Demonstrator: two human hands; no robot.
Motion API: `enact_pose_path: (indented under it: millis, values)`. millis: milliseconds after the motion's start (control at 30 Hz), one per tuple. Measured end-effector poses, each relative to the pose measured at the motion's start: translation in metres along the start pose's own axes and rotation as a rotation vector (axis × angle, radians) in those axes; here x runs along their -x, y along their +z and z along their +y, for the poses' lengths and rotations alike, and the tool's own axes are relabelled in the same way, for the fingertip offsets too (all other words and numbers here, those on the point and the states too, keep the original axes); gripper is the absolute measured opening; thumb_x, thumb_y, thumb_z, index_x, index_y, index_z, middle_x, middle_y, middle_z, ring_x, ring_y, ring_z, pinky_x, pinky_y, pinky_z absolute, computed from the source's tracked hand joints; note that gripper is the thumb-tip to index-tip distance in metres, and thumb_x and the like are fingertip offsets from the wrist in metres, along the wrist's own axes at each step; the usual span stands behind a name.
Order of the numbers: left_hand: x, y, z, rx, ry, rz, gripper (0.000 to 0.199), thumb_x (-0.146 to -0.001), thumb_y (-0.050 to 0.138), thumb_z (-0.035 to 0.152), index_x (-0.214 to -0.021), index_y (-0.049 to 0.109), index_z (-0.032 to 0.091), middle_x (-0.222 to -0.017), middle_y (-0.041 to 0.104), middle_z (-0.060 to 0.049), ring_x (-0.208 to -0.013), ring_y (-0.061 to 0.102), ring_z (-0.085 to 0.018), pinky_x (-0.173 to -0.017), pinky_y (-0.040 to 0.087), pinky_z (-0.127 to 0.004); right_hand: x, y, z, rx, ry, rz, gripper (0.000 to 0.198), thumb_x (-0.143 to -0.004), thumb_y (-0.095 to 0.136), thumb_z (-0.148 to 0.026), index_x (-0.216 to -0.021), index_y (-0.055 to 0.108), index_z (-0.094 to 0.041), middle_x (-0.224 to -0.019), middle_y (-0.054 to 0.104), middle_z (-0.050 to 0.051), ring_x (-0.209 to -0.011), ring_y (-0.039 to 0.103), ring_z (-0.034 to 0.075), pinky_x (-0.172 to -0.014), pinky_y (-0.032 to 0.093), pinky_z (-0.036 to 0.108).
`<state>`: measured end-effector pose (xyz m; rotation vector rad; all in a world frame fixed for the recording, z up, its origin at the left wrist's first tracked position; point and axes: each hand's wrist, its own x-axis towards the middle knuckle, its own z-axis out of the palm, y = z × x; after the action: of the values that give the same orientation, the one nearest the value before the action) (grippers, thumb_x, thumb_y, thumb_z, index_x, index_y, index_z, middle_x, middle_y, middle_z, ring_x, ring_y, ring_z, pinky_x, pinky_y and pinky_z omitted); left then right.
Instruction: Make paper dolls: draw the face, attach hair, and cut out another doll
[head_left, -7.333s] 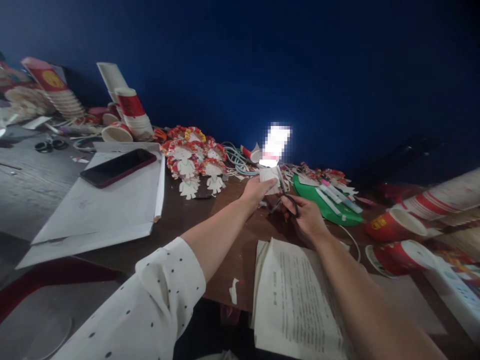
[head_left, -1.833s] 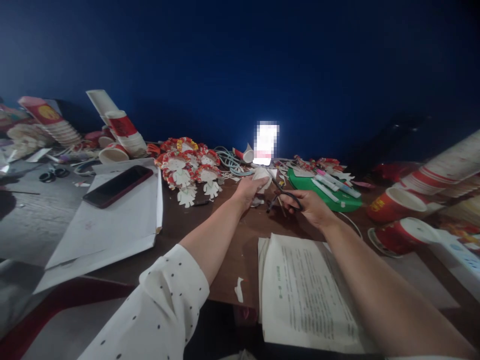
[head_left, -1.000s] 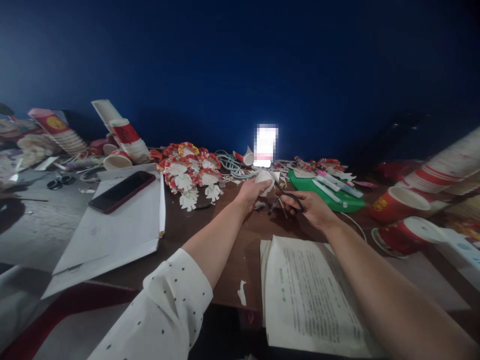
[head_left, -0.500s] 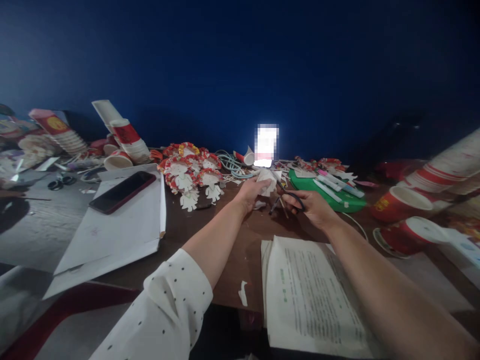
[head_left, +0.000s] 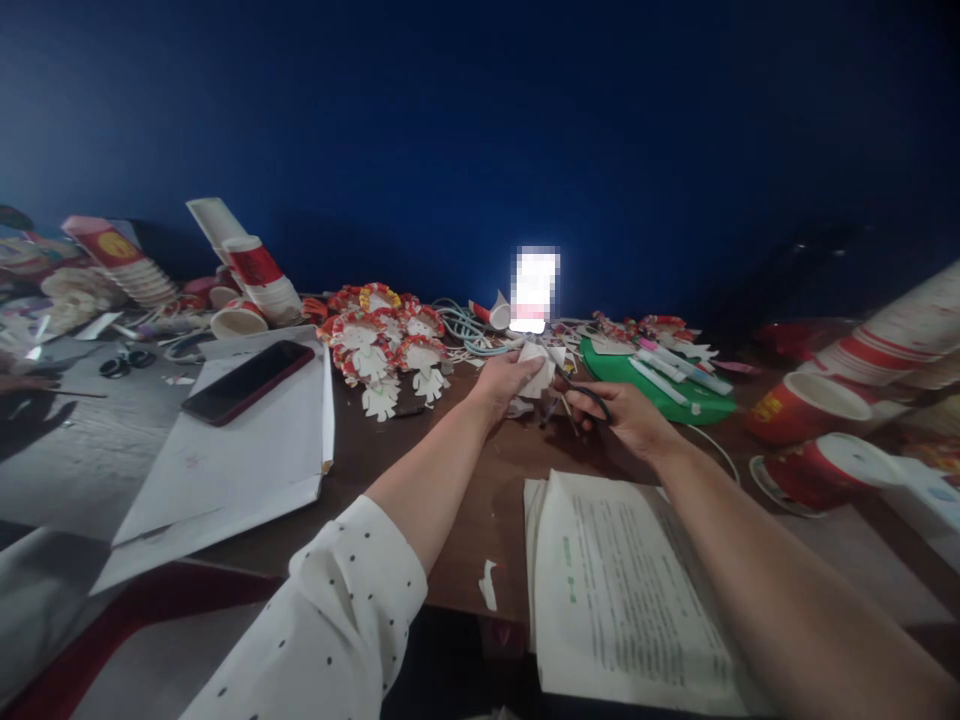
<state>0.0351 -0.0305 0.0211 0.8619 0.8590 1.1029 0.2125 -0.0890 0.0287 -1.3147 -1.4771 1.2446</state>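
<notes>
In the middle of the table, my left hand (head_left: 501, 385) pinches a small piece of white paper (head_left: 537, 374). My right hand (head_left: 628, 415) grips a pair of dark-handled scissors (head_left: 592, 398), its blades beside the paper's right edge. Whether the blades touch the paper is hard to make out. Under the hands lie some white scraps and a thin stick-like piece. Left of my left hand is a cluster of white paper figures (head_left: 367, 360) with red and yellow frilled tops.
A bright pixelated screen (head_left: 535, 285) stands behind the hands. Pens lie on a green sheet (head_left: 660, 385) at right, near red paper cups (head_left: 810, 405). An open book (head_left: 630, 590) lies in front. A phone (head_left: 247, 382) rests on white sheets at left, below stacked cups (head_left: 262, 280).
The paper in my left hand has shifted and turned slightly beside the scissors. My right hand keeps its hold, and the whole view has moved a little.
</notes>
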Motion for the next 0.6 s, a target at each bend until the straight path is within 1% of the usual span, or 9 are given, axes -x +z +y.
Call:
enact_pose_path:
  millis: [100,233,333,433,600]
  values:
    - [-0.0001,-0.0004,-0.0017,-0.022,0.004,-0.02,0.006,-0.078,0.067,0.019,-0.078,0.068,0.012,-0.064,0.069,-0.005,-0.052,0.061,-0.013,-0.055,0.049,-0.024,-0.0012,-0.0012,0.0011,0.021,-0.014,0.0,0.042,-0.069,0.077,-0.055,-0.084,0.075,-0.016,-0.067,0.062,0.002,-0.055,0.051,0.011,-0.05,0.041,0.025]
    - [0.0018,0.0008,-0.0011,-0.007,-0.002,-0.014,0.006,-0.078,0.068,0.019,-0.076,0.067,0.013,-0.063,0.068,-0.005,-0.052,0.061,-0.013,-0.059,0.05,-0.026,-0.0024,-0.0015,0.001,0.014,-0.02,-0.016,0.04,-0.069,0.077,-0.056,-0.079,0.074,-0.017,-0.065,0.06,0.001,-0.054,0.05,0.011,-0.05,0.042,0.026]
    - [0.003,0.0021,0.0003,0.009,-0.01,-0.01,0.007,-0.077,0.07,0.019,-0.074,0.067,0.013,-0.063,0.068,-0.005,-0.052,0.061,-0.014,-0.06,0.051,-0.027,-0.0026,-0.0015,0.0003,0.041,-0.026,-0.026,0.042,-0.071,0.076,-0.057,-0.079,0.074,-0.016,-0.064,0.059,0.002,-0.055,0.049,0.012,-0.051,0.042,0.026]
    - [0.0031,0.0026,0.0012,0.011,-0.02,-0.01,0.006,-0.078,0.068,0.017,-0.074,0.066,0.013,-0.061,0.067,-0.005,-0.05,0.06,-0.013,-0.057,0.05,-0.026,-0.0031,-0.0022,0.0009,0.063,-0.044,-0.03,0.042,-0.072,0.075,-0.057,-0.083,0.074,-0.016,-0.062,0.059,0.001,-0.054,0.049,0.012,-0.051,0.04,0.026]
    - [0.0005,0.0012,-0.0004,0.007,-0.015,0.0,0.005,-0.078,0.065,0.016,-0.076,0.067,0.012,-0.059,0.066,-0.003,-0.048,0.059,-0.012,-0.054,0.048,-0.024,-0.0046,-0.0041,0.0041,0.095,-0.067,-0.028,0.04,-0.074,0.073,-0.056,-0.076,0.072,-0.016,-0.062,0.057,0.0,-0.054,0.049,0.011,-0.052,0.039,0.025]
